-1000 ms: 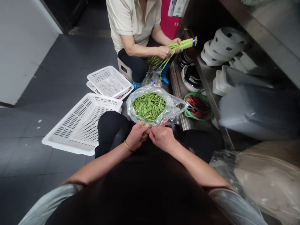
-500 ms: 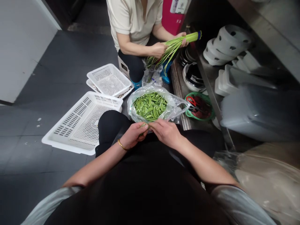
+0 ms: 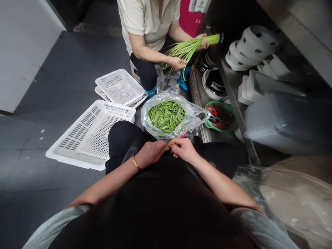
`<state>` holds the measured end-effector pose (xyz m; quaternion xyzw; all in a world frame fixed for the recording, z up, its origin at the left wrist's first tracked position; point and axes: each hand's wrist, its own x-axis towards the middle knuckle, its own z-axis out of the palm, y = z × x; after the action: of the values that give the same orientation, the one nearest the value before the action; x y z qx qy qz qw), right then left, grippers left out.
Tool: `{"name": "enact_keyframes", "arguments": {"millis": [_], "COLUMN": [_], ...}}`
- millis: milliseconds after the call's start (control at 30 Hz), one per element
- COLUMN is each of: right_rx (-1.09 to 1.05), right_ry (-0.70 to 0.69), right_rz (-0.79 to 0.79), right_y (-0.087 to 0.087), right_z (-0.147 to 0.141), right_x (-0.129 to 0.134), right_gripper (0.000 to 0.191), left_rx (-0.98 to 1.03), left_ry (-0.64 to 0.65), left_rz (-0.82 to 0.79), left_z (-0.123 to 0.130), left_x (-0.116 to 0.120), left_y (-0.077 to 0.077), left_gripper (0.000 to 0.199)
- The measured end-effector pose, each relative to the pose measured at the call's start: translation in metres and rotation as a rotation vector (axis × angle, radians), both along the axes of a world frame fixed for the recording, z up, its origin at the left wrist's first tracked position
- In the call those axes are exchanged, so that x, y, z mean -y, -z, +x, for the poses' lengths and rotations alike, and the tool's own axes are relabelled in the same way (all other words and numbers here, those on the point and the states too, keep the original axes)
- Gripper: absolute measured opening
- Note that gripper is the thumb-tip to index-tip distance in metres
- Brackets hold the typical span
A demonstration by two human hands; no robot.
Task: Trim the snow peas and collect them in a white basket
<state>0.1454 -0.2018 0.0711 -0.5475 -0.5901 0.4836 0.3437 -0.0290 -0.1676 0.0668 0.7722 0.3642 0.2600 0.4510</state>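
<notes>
Black cloth covers the person's front and fills the nearest space, with grey sleeves at both elbows. Just past it, the left hand, a gold bracelet at its wrist, pinches a small green pod; a bit of it shows between the hands, while fingers hide the rest. The right hand keeps a narrow grip too, thumb and fingertips closed on that same bit. Both hands sit between dark-clad knees, which hem them in.

Directly ahead, near the knuckles, a clear plastic bag stands with its mouth spread around a heap of green pods. Its crumpled rim rises about them, and one handle stretches right to a green colander holding red-handled scissors.

Beside the left knee, a large white basket lies at an angle; past its outer edge, dark floor tiles give room leftward. On the right, metal shelving and bulky tubs crowd in.

Beyond the bag, smaller white baskets and a seated co-worker's blue boots block the way forward. That person holds long green stalks. Farthest back stands a pink panel.
</notes>
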Motion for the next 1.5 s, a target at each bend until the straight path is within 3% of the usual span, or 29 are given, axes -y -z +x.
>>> {"name": "enact_keyframes", "arguments": {"millis": [100,167,233,300,367,433,533,667,800,900,1033,1133,1200,1367,1500], "right_rx": [-0.368,-0.371,-0.145,0.289,0.774,1.081,1.168,1.187,1.203,1.116,0.551,0.12,-0.032,-0.216,-0.091], "right_ry": [0.026,-0.009,-0.112,-0.248,-0.324,-0.319,-0.326,-0.469,-0.459,-0.291,-0.035,-0.017,-0.03,0.092,0.061], "right_rz": [-0.273,-0.297,-0.265,-0.213,-0.167,-0.104,0.057,0.129,0.117,0.095,-0.051,-0.147,-0.147,-0.019,0.176], "right_y": [0.002,0.0,-0.004,-0.01,-0.017,-0.02,-0.011,0.016,0.025,0.014,0.002,-0.002,-0.007,-0.026,-0.035], "right_z": [0.001,0.011,0.029,0.05,0.064,0.063,0.033,-0.013,-0.01,0.016,0.035,0.028,0.022,0.022,0.02], "right_x": [0.001,0.001,0.0,-0.003,-0.008,-0.015,-0.031,-0.058,-0.071,-0.064,-0.038,-0.02,-0.015,-0.024,-0.027], "right_gripper": [0.02,0.021,0.02,0.014,0.014,0.015,0.023,0.028,0.026,0.018,0.012,0.021,0.025,0.033,0.023], "left_rx": [0.078,0.191,0.36,0.541,0.664,0.736,0.758,0.634,0.477,0.35,0.236,0.271,0.345,0.47,0.457], "left_ry": [0.03,-0.074,-0.262,-0.384,-0.362,-0.287,-0.229,-0.204,-0.199,-0.214,-0.242,-0.25,-0.183,0.079,0.138], "left_rz": [0.097,0.05,-0.091,-0.275,-0.481,-0.682,-0.906,-0.985,-0.986,-0.955,-0.853,-0.808,-0.837,-1.045,-1.11], "left_z": [-0.002,-0.003,-0.006,-0.009,-0.013,-0.015,-0.015,-0.012,-0.012,-0.007,0.009,0.017,0.016,0.006,0.005], "left_x": [0.004,0.004,0.0,-0.007,-0.014,-0.018,-0.019,-0.014,-0.011,-0.013,-0.019,-0.024,-0.026,-0.029,-0.025], "left_y": [0.003,0.0,-0.007,-0.014,-0.018,-0.017,-0.011,-0.007,-0.009,-0.004,0.005,0.005,0.0,-0.018,-0.024], "left_gripper": [0.011,0.014,0.018,0.022,0.022,0.02,0.019,0.024,0.026,0.031,0.037,0.035,0.036,0.031,0.031]}}
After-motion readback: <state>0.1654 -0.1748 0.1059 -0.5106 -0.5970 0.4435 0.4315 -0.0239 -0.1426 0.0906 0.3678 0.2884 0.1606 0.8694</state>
